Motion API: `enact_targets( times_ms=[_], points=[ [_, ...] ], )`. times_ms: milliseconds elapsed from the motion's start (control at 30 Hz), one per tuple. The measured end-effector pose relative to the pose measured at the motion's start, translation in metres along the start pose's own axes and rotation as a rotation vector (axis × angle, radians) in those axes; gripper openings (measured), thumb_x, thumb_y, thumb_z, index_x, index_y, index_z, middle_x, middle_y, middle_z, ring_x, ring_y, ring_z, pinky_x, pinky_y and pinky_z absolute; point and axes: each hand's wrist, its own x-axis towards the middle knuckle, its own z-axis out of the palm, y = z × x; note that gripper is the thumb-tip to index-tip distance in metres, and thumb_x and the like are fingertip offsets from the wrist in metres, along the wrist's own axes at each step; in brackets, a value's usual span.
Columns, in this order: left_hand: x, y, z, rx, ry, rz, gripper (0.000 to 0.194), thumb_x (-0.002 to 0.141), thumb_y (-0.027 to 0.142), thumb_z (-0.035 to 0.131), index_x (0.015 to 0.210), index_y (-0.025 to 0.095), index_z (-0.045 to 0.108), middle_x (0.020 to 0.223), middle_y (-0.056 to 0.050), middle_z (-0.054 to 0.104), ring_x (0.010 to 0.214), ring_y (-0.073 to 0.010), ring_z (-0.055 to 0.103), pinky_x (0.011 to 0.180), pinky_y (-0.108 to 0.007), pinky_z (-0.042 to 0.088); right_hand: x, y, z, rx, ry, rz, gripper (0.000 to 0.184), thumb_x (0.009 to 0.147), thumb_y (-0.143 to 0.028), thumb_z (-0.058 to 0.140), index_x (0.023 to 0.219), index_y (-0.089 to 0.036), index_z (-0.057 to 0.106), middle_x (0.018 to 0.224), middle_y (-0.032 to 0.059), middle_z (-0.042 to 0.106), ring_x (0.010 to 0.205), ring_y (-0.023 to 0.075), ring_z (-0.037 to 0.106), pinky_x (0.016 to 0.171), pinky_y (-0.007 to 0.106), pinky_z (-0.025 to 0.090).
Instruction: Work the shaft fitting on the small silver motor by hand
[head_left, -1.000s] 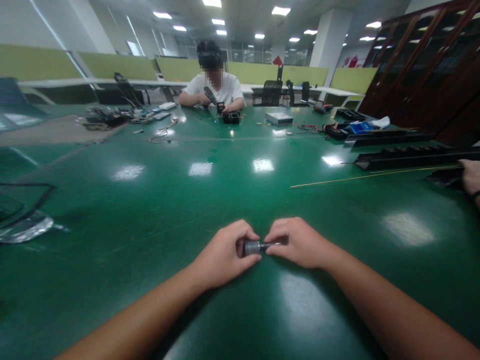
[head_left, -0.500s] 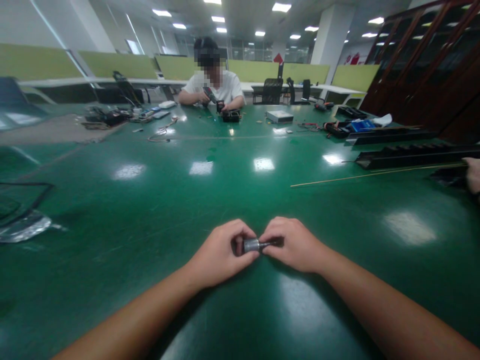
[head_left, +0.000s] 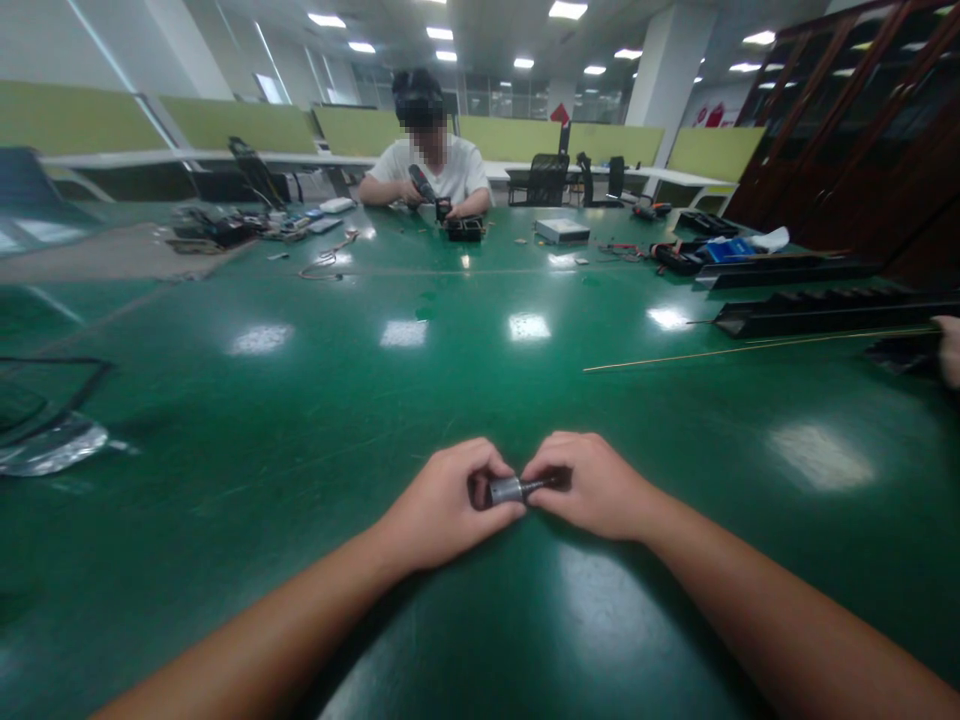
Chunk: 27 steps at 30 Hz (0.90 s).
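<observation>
A small silver metal cylinder with a thin dark shaft (head_left: pixel 507 490) lies crosswise between my hands, close above the green table (head_left: pixel 420 630). It resembles a small motor, but its exact kind is not clear. The thumb and fingers of my left hand (head_left: pixel 442 505) curl round the cylinder's body, hiding its left end. On the other side, my right hand (head_left: pixel 596 487) pinches the shaft between thumb and fingertips, near where it meets the body. My fingertips almost meet in the middle.
Across the table a person (head_left: pixel 427 165) handles a dark power tool over a black part. Black metal rails (head_left: pixel 817 310) and a thin rod (head_left: pixel 675 357) lie at right, beside another person's hand (head_left: pixel 949 350). Clear plastic wrap (head_left: pixel 56 448) lies at left.
Both hands keep their hold on the cylinder and shaft. The left thumb has shifted slightly right along the body; the view has moved a little.
</observation>
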Motion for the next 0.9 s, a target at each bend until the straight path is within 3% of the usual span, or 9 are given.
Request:
enact_targets(
  times_ms=[900],
  points=[
    [0.001, 0.001, -0.001, 0.01, -0.018, -0.003, 0.02, 0.079, 0.031, 0.072, 0.087, 0.017, 0.061, 0.078, 0.0, 0.059, 0.066, -0.014, 0.056, 0.06, -0.024, 0.041, -0.006, 0.009, -0.022, -0.033, -0.071, 0.096, 0.008, 0.074, -0.018, 0.075, 0.082, -0.019, 0.075, 0.078, 0.0014, 0.07, 0.072, 0.0135, 0.062, 0.068, 0.025, 0.045]
  ],
)
